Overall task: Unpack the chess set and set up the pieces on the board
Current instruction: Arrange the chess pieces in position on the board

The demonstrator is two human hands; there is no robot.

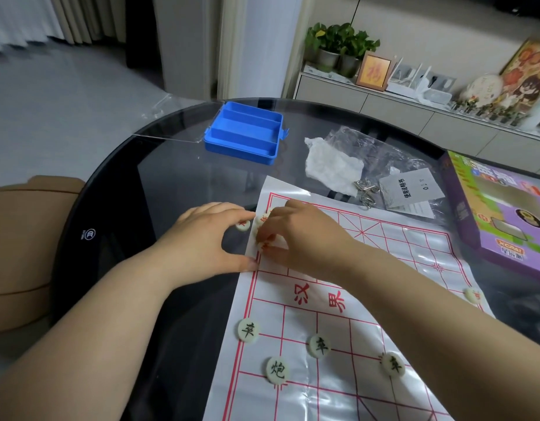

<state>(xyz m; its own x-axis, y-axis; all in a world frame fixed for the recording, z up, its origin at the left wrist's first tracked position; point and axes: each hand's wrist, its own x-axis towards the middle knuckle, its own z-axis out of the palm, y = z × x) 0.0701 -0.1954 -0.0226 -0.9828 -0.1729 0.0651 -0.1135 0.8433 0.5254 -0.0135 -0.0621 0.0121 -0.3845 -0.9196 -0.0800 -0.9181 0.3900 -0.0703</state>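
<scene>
plainly, the left hand (208, 238) rests open beside the board (393, 259), the right hand (305, 238) pinches a red piece (264, 245); a nudge could slide the thin board.

A: What do we record for the board (299, 326)?
B: White sheet, red grid lines, red characters.
A: And the pieces?
B: Cream discs. We read black characters on the black-lettered pieces (248, 330) and red characters on the red-lettered pieces (243, 224).
A: The container?
B: We log the tray (244, 132) as plain blue, the table (111, 223) as glossy black, the box (502, 235) as purple with green and yellow print.
</scene>
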